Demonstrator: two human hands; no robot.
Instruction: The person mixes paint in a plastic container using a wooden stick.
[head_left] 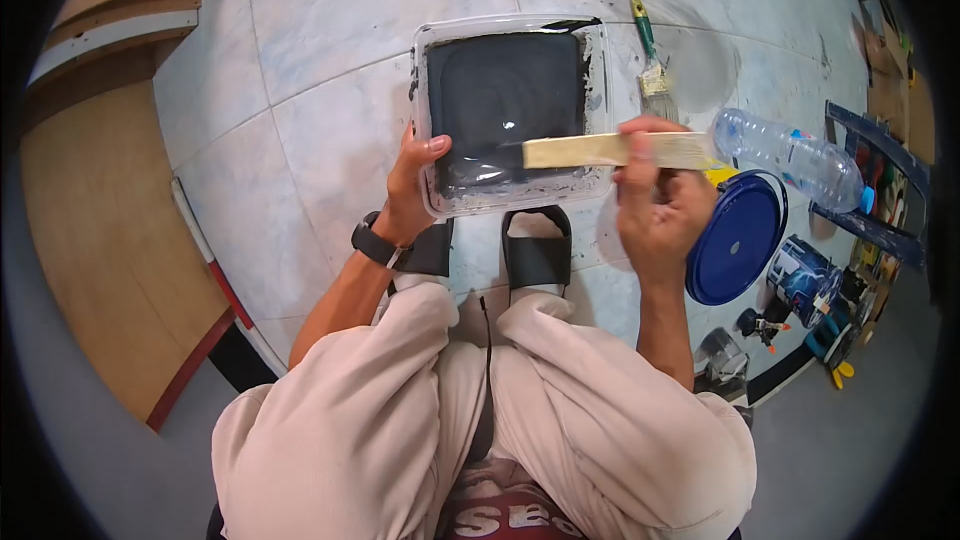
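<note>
A clear plastic container with dark grey paint in it stands on the tiled floor in front of my feet. My left hand grips its left wall, the thumb over the rim and the other fingers hidden outside. My right hand is closed round a flat wooden stick, held across the container's right rim. The stick's left end is coated dark and meets the paint. Its right end is blurred. Grey smears mark the container's inner walls.
A green-handled paintbrush lies right of the container. Farther right are a plastic bottle, a blue round lid, a blue can and a dark metal frame. Wooden furniture stands at left.
</note>
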